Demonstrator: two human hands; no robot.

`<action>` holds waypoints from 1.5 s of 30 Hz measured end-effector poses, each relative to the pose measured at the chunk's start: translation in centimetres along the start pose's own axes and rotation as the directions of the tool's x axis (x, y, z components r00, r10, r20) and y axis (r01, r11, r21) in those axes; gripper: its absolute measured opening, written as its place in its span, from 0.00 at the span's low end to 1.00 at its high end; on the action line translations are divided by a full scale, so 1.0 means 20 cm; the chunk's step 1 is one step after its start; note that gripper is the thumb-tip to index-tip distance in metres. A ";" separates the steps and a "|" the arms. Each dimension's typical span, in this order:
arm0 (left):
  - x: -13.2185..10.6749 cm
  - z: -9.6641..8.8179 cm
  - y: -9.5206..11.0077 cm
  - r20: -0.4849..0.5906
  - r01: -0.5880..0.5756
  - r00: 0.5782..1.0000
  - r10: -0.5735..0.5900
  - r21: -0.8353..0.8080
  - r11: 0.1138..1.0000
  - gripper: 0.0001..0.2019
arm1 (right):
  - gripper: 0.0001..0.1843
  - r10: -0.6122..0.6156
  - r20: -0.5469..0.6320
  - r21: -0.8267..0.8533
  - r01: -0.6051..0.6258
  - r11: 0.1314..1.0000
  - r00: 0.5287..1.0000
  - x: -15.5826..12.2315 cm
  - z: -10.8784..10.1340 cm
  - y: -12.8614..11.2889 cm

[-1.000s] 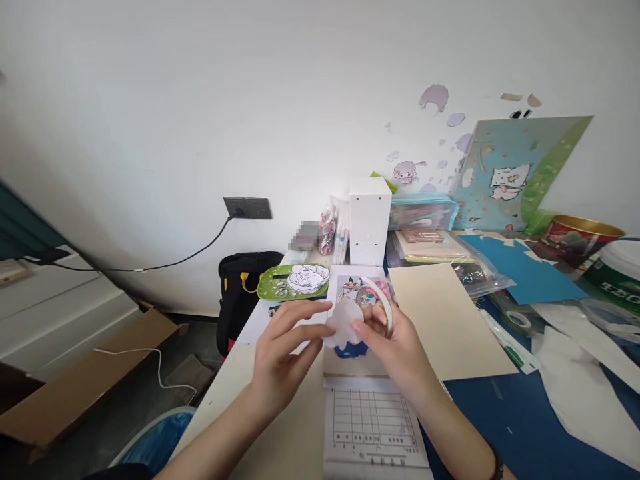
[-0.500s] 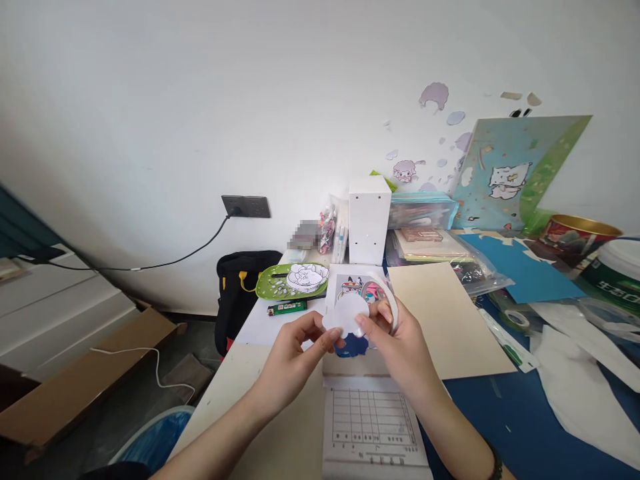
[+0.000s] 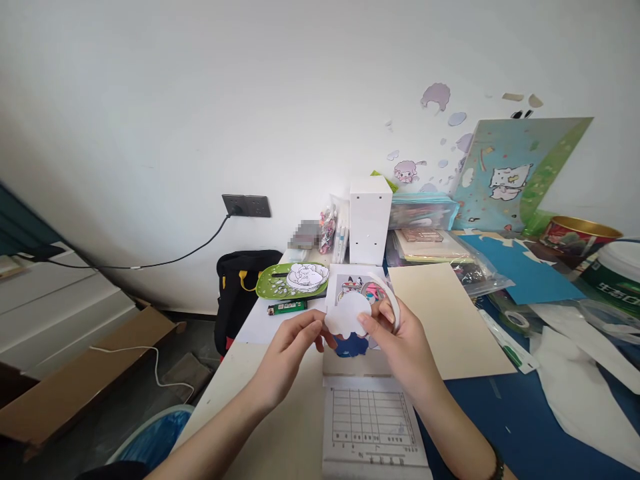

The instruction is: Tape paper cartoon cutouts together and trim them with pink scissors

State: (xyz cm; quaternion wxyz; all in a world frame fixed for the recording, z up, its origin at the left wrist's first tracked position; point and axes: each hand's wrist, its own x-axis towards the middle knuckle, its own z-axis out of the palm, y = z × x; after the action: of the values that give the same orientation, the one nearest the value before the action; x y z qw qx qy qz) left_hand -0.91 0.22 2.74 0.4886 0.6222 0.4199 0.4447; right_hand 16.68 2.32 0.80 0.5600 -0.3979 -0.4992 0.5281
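My right hand pinches a white cloud-shaped paper cutout by its right edge, thumb in front. Hooked in the same hand is a white tape roll, standing behind the cutout. At the cutout's left edge my left hand has its thumb and index finger pressed together; whatever may be between them is too small to make out. Behind and below the cutout lies a printed sheet with coloured cartoon figures, partly covered by the hands. Nearer me rests a paper with a printed grid.
A green tray with a cat-like paper drawing and a green-labelled stick lie to the left. On the right are a cream board, blue paper and white scraps. A white box stands by the wall.
My left thumb has slid off the cutout's front face, and the left hand has shifted slightly left. The right hand keeps its hold, and the cutout has moved a little to the right.
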 end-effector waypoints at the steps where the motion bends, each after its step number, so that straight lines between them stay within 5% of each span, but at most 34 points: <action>1: 0.00 0.00 -0.01 -0.015 0.004 1.000 -0.004 0.002 1.000 0.15 | 0.22 0.008 0.012 -0.012 -0.008 1.000 1.000 0.00 0.00 0.00; 7: 0.03 0.00 -0.04 -0.102 0.047 0.994 -0.048 -0.013 0.999 0.09 | 0.22 0.076 0.075 -0.078 -0.070 0.994 0.994 -0.02 0.02 -0.01; 10: 0.03 -0.01 -0.03 -0.126 -0.011 0.992 0.005 -0.049 0.999 0.10 | 0.22 0.092 0.095 0.063 -0.098 0.993 0.991 -0.03 0.02 -0.03; 14: 0.02 -0.02 -0.01 0.079 0.051 0.996 -0.037 -0.180 0.982 0.09 | 0.24 0.121 0.200 0.431 -0.198 0.880 0.972 -0.02 0.01 -0.05; 17: 0.01 -0.02 -0.03 0.165 0.053 0.986 -0.004 -0.292 0.955 0.08 | 0.20 0.148 0.238 0.517 -0.254 0.817 0.960 -0.02 0.01 -0.05; 20: 0.01 -0.03 -0.04 0.100 0.011 0.995 0.028 -0.370 0.929 0.08 | 0.11 0.144 0.224 0.473 -0.237 0.848 0.964 -0.01 0.01 -0.05; 26: 0.01 -0.03 -0.02 0.055 0.023 0.998 -0.002 -0.387 0.922 0.10 | 0.13 0.139 0.123 0.348 -0.174 0.921 0.983 0.00 0.01 -0.05; 35: 0.01 -0.02 -0.02 0.057 0.070 0.997 -0.052 -0.387 0.919 0.11 | 0.07 -0.029 0.087 0.184 0.013 0.983 0.996 0.00 -0.03 -0.07; 39: 0.03 -0.03 -0.04 -0.123 0.041 0.987 -0.102 -0.420 0.907 0.10 | 0.06 -0.144 0.066 0.202 0.128 0.971 0.987 -0.02 -0.08 -0.11; 42: 0.05 -0.05 -0.05 -0.246 0.009 0.961 -0.128 -0.432 0.902 0.09 | 0.08 -0.126 0.094 0.231 0.101 0.968 0.988 -0.04 -0.09 -0.14; 45: 0.05 -0.04 -0.06 -0.255 0.003 0.959 -0.127 -0.436 0.900 0.09 | 0.10 -0.014 0.204 0.241 -0.037 0.970 0.979 -0.07 -0.04 -0.14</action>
State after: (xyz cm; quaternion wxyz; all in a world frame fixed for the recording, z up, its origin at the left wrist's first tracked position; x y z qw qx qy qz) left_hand -1.42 1.63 1.86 0.5652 0.4157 0.3958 0.5925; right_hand 18.10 0.58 3.08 0.5472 -0.2727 -0.4833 0.6266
